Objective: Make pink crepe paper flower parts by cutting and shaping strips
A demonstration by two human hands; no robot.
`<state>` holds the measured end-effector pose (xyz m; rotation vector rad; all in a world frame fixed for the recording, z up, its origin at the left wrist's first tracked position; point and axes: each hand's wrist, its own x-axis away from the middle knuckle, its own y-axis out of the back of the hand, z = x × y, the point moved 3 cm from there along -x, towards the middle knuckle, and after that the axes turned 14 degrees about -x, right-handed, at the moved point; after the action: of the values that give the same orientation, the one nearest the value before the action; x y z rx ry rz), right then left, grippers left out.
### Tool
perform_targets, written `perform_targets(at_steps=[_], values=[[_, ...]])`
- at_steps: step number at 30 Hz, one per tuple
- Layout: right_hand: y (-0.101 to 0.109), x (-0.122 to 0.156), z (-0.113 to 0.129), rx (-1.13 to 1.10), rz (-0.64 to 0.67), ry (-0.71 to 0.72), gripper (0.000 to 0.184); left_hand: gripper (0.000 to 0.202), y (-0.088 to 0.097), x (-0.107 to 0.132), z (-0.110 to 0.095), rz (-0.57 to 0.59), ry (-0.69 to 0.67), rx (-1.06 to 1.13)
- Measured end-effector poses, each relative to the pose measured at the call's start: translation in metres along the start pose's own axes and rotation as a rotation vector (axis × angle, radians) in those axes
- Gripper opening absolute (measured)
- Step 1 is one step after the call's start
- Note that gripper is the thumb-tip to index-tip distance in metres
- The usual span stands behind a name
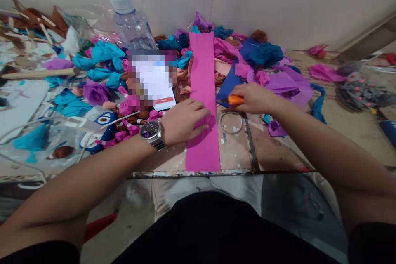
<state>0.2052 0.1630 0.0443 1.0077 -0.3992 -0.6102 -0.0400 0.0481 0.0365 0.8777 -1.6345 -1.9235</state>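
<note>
A long strip of bright pink crepe paper (201,70) lies from the table's front edge back over the heap of scraps. Resting on its lower half is my left hand (188,120), palm down, fingers stretched out and slightly curled on the paper. My right hand (255,98) is just right of the strip, its fingers closed around a small orange-handled tool (235,100). The hand covers much of that tool, so its kind cannot be made out. Below it a clear round ring (230,123), perhaps a tape roll, lies flat on the table.
A water bottle (131,24) stands at the back left, with a lit phone (154,80) in front. Crumpled blue crepe paper (266,51), a purple paper flower (96,92) and many scraps surround the strip. A white cable (102,126) crosses the left side. Grey netting (359,90) lies far right.
</note>
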Motion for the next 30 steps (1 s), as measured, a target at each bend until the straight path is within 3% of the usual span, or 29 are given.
perform_targets(at_steps=[2,6,11,14,17,22,27,30], values=[[-0.009,0.016,0.004,-0.029,0.034,-0.015,0.016,0.044,-0.008,-0.001,-0.005,-0.047,-0.092,0.032],[-0.016,0.026,0.01,-0.015,0.006,-0.083,0.015,0.057,-0.022,0.0,-0.009,-0.043,-0.115,0.091],[-0.004,0.032,0.009,-0.043,-0.08,-0.106,0.017,0.065,-0.024,0.001,-0.01,-0.036,-0.113,0.099],[0.013,0.041,-0.006,-0.054,-0.183,-0.188,0.016,0.059,-0.018,0.001,-0.014,-0.06,-0.143,0.087],[0.024,0.051,-0.021,-0.021,-0.262,-0.25,0.014,0.043,-0.014,0.002,-0.024,-0.064,-0.256,0.094],[0.029,0.059,-0.035,-0.051,-0.365,-0.304,0.019,0.036,-0.02,0.005,-0.04,-0.044,-0.44,0.16],[0.027,0.059,-0.035,-0.012,-0.378,-0.235,0.014,0.029,-0.027,0.006,-0.04,-0.079,-0.459,0.232],[0.023,0.059,-0.03,-0.055,-0.417,-0.191,0.022,0.025,-0.025,0.005,-0.039,-0.118,-0.453,0.278]])
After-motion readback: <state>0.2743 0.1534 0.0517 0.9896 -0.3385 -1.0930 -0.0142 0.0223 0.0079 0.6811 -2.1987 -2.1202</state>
